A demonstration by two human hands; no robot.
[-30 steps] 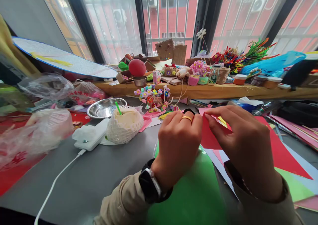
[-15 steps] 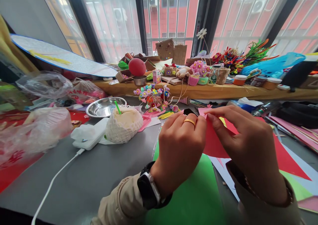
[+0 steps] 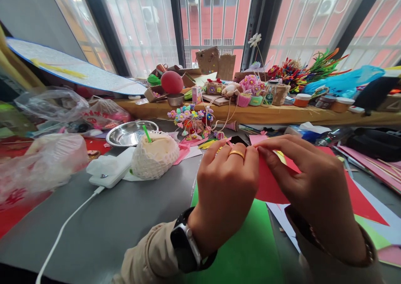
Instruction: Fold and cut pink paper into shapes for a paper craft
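Note:
A small piece of pink paper (image 3: 256,139) shows between my two hands, above the sheets. My right hand (image 3: 310,188) pinches its edge between thumb and forefinger. My left hand (image 3: 227,183), wearing a gold ring, is curled with its back to me; a bit of pink shows at its fingertips, which are mostly hidden. Beneath my hands lies a green sheet (image 3: 250,246), with a red sheet (image 3: 271,183) partly over it. A black object, partly covered, peeks out just beyond my left fingers.
To the left stand a coconut in white foam netting (image 3: 155,156), a metal dish (image 3: 127,134) and a white charger (image 3: 109,169) with a cable. Plastic bags (image 3: 59,158) crowd the far left. Craft flowers (image 3: 192,121) sit before a wooden ledge (image 3: 144,108) full of crafts.
Both hands have drawn slightly closer together at the pink paper, and less of it shows between them. The view has shifted a little.

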